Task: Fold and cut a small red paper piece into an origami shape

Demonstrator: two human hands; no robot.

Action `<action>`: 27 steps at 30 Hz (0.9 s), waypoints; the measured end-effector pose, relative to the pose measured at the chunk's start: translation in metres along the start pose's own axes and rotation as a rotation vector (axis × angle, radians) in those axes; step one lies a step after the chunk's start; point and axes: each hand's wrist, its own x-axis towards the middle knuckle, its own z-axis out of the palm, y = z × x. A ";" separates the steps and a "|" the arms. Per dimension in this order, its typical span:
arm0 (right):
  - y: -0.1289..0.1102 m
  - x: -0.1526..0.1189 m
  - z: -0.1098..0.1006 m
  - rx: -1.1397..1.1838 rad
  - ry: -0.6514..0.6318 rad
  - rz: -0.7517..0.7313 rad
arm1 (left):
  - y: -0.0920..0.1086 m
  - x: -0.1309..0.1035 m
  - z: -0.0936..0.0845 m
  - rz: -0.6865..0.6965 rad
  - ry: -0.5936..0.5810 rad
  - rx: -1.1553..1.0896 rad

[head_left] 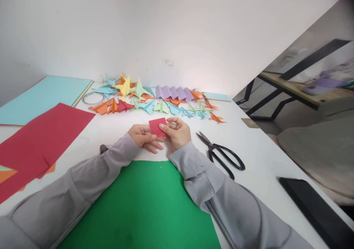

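A small red square of paper (156, 126) is held up between both hands, above the white table (116, 190)'s far half. My left hand (144, 137) pinches its lower left side, with the thumb along the bottom edge and the other fingers behind. On the right side my right hand (178, 132) grips the paper, its thumb pressed flat on the front face. Faint crease lines show near that thumb. Just beyond the hands lie rows of folded paper pieces (162, 107) in orange, blue, green and yellow. A large green sheet (141, 204) lies under my forearms.
Black-handled scissors (218, 149) lie right of my right hand. A black tablet-like slab (318, 208) rests near the right edge. Red sheets (52, 138) and light blue sheets (52, 94) are on the left, beside a coil of wire (93, 98). A wall (155, 31) stands behind the table.
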 end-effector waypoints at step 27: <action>-0.001 -0.001 0.000 -0.001 -0.021 -0.013 | 0.009 -0.007 0.008 -0.067 0.053 -0.016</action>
